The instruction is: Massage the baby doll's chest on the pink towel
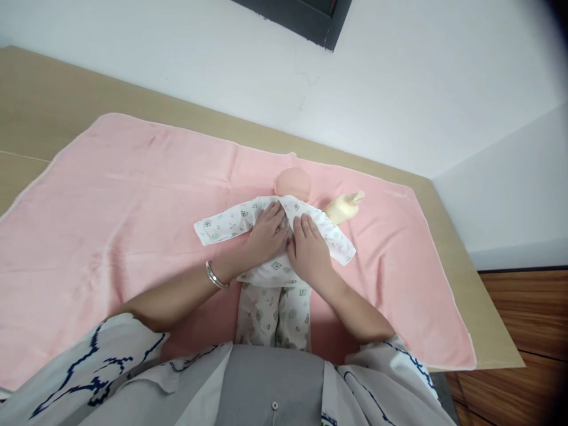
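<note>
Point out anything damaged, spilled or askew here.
Thin cracks mark the white wall below the dark frame, a sign of surface damage. The pink blanket is creased left of the patterned top, so it lies unevenly. No spill shows around the bottle.

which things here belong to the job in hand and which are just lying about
In use:
printed white top, under left hand and right hand
printed trousers
doll, mostly covered
pink blanket, underneath

Apparently just lying about:
cream-coloured bottle, untouched
</note>
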A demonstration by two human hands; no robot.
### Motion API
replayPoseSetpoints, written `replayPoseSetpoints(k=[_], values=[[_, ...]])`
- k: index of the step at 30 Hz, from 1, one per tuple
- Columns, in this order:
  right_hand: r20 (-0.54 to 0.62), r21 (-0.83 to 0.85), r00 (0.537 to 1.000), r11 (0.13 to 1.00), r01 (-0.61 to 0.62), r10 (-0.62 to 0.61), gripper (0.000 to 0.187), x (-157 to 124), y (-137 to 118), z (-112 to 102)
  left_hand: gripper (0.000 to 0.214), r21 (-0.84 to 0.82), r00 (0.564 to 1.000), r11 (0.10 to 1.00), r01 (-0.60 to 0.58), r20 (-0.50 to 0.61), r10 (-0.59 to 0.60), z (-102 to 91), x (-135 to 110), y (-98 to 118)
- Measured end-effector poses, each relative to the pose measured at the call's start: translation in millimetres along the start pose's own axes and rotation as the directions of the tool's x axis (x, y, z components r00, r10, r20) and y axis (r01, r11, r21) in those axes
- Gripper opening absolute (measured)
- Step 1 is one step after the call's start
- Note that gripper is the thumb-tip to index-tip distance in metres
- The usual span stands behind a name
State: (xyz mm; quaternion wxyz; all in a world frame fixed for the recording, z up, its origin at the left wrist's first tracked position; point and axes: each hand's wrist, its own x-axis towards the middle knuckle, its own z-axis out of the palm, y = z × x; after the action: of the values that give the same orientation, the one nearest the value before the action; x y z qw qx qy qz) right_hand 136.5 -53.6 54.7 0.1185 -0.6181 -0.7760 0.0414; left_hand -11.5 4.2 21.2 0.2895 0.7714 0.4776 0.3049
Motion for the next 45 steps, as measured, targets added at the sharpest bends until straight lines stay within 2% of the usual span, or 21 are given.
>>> replayPoseSetpoints(k=[3,6,11,16,25,30,34,37,40,45], values=[[0.041,-0.011,0.998,0.998,0.057,-0.057,0.056,-13,-8,-9,0.056,-0.040,1.000,0.999,-0.009,0.003,0.009,-0.4,9,-8],[0.031,0.060,0.999,0.998,0.023,-0.025,0.055,0,4,-9,0.054,0.030,0.996,0.999,-0.045,-0.081,0.047,8.4,2,-9],[-0.055,0.188,0.996,0.981,-0.055,0.066,0.059,32,29,12,0.051,0.075,0.981,0.993,-0.096,-0.164,0.108,19.7,-9,-8],[-0.105,0.203,0.991,0.977,-0.060,0.083,0.058,31,26,23,0.050,0.078,0.977,0.991,-0.106,-0.178,0.118,18.5,-8,-10],[0.050,0.232,0.998,0.971,-0.054,0.044,0.069,36,38,5,0.044,0.148,0.977,0.980,-0.133,-0.145,0.155,14.0,-17,3],[-0.006,0.112,0.998,0.992,-0.065,0.066,0.064,25,21,9,0.046,0.161,0.981,0.975,-0.153,-0.093,0.169,8.8,-21,8],[-0.109,0.009,0.994,1.000,-0.018,0.019,0.060,-2,-7,15,0.053,0.159,0.997,0.985,-0.060,-0.032,0.066,-3.4,-4,0],[-0.151,-0.005,0.988,1.000,0.018,-0.018,0.054,-10,-13,16,0.054,0.187,0.998,0.982,-0.039,-0.034,0.046,-6.0,1,-3],[-0.147,0.056,0.989,0.998,0.009,0.000,0.049,4,2,11,0.052,0.284,0.992,0.954,-0.092,-0.053,0.112,0.5,-11,4],[-0.130,0.163,0.991,0.985,0.054,-0.033,0.038,37,37,3,0.051,0.411,0.985,0.896,-0.166,0.036,0.166,8.5,-41,28]])
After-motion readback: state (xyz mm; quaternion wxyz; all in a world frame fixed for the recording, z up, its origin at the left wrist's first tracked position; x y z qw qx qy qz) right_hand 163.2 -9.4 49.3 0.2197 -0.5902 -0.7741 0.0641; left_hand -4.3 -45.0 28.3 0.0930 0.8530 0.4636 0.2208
